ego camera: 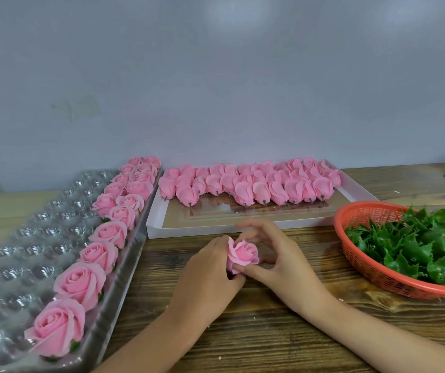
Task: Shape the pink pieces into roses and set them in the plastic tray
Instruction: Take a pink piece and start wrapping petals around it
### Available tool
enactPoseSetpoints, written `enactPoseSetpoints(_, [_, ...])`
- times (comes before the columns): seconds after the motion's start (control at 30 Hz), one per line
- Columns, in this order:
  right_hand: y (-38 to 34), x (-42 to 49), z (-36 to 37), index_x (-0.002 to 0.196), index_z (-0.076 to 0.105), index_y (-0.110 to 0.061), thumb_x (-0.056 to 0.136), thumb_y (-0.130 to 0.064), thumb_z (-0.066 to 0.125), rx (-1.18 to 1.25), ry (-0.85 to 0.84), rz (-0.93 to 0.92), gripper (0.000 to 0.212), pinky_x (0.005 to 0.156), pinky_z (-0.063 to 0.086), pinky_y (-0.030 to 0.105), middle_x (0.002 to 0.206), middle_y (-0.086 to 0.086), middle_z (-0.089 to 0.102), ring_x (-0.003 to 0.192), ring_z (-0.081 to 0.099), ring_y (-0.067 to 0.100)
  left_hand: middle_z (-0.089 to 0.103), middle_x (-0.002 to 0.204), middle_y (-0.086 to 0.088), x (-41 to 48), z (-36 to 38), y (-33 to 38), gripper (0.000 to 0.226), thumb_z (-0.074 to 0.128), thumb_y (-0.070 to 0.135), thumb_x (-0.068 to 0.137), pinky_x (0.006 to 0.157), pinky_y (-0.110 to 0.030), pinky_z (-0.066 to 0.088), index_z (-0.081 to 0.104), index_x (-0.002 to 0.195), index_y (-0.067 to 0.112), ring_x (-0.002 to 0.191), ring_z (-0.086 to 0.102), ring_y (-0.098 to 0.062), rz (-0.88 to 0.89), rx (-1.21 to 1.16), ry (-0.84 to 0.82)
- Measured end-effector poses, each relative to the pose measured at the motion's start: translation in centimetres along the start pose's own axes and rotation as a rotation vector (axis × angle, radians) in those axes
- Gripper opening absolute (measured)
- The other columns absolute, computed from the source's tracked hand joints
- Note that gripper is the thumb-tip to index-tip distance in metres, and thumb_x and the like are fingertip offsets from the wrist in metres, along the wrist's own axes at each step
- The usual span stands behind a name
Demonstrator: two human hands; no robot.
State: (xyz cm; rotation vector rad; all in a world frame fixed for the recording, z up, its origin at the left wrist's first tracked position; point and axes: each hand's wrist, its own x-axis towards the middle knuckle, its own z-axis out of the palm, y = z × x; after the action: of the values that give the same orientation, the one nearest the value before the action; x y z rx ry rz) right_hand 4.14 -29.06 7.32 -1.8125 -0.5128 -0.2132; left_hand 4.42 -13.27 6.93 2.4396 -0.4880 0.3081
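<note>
Head view: at near centre of the table point(269, 335), the left hand point(209, 270) curls round a half-shaped rose point(243, 254); the right hand point(280, 261) pinches its petals, forefinger raised. At left, finished roses point(80, 282) line the plastic tray point(27, 231).

Finished roses point(81, 282) are soft pink, paler at the petal edges, with dark green showing beneath them. The plastic tray point(27, 235) is clear, and its cups glint silver with fine ridged rings. A single rose point(244, 255) is the same soft pink. The unshaped pink pieces point(251, 184) are a slightly deeper, even pink, each with a short dark stub. Their cardboard box point(189, 229) is white at the rim and glossy brown inside. The mesh basket point(361, 254) is orange-red with an open lattice pattern. The leafy calyxes point(415, 246) in it are glossy dark green. The wooden table point(269, 332) is brown with dark streaked grain. The wall point(216, 76) is pale blue-grey, faintly blotched.
</note>
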Motion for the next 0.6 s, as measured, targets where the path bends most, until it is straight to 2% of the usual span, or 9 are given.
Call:
enactPoseSetpoints(0.07, [-0.1,-0.1,0.0,0.120,0.056,-0.030,0.077,-0.004,0.082,-0.019,-0.022,-0.024,0.057,0.080,0.051,0.017,0.099,-0.013,0.067,0.099,0.065,0.008,0.056,0.082,0.017,0.1,0.0,-0.1,0.021,0.070,0.034,0.079,0.063,-0.016,0.045,0.051,0.089,0.036,0.077,0.055,0.002,-0.003,-0.008,-0.007])
enactPoseSetpoints(0.2, [-0.3,-0.2,0.1,0.119,0.056,-0.031,0.077,-0.011,0.083,-0.054,-0.051,-0.077,0.054,0.085,0.052,0.016,0.101,-0.018,0.068,0.102,0.065,0.006,0.057,0.080,0.023,0.6,0.1,-0.6,0.030,0.076,0.038,0.075,0.067,-0.017,0.049,0.052,0.093,0.039,0.079,0.058,0.002,-0.023,-0.074,-0.031])
enactPoseSetpoints(0.33, [-0.3,-0.2,0.2,0.117,0.058,-0.032,0.076,-0.031,0.083,-0.103,-0.013,-0.092,0.048,0.085,0.051,0.019,0.105,-0.019,0.066,0.106,0.063,0.007,0.053,0.072,0.025,1.0,0.4,-0.9,0.026,0.073,0.034,0.079,0.065,-0.015,0.045,0.048,0.080,0.043,0.077,0.060,-0.002,-0.042,-0.064,-0.035])
enactPoseSetpoints(0.4, [-0.2,-0.2,0.2,0.114,0.060,-0.030,0.075,-0.037,0.082,-0.165,-0.001,-0.098,0.045,0.080,0.046,0.016,0.102,-0.017,0.066,0.098,0.062,0.008,0.052,0.071,0.022,1.1,0.5,-1.1,0.025,0.071,0.031,0.082,0.066,-0.019,0.045,0.048,0.077,0.039,0.074,0.059,-0.005,-0.059,-0.056,-0.031])
enactPoseSetpoints(0.47, [-0.1,-0.1,0.3,0.108,0.062,-0.028,0.076,-0.033,0.084,-0.185,-0.015,-0.095,0.039,0.074,0.044,0.016,0.097,-0.014,0.065,0.088,0.061,0.009,0.048,0.068,0.021,1.0,0.4,-1.2,0.029,0.070,0.031,0.083,0.062,-0.018,0.039,0.044,0.072,0.037,0.069,0.055,-0.007,-0.069,-0.056,-0.030])
enactPoseSetpoints(0.53, [-0.1,-0.1,0.3,0.106,0.062,-0.028,0.076,-0.032,0.084,-0.197,-0.041,-0.089,0.037,0.072,0.044,0.020,0.095,-0.014,0.063,0.082,0.058,0.010,0.048,0.066,0.021,0.8,0.1,-0.9,0.023,0.067,0.041,0.084,0.057,-0.012,0.032,0.045,0.077,0.038,0.064,0.052,-0.002,-0.036,0.001,-0.019])
enactPoseSetpoints(0.6, [-0.1,-0.1,0.2,0.104,0.061,-0.029,0.077,-0.033,0.083,-0.203,-0.050,-0.089,0.036,0.071,0.044,0.023,0.095,-0.014,0.061,0.081,0.058,0.010,0.050,0.068,0.020,0.5,-0.2,-0.5,0.016,0.063,0.045,0.085,0.056,-0.011,0.031,0.049,0.084,0.037,0.064,0.052,0.000,-0.014,0.032,-0.029])
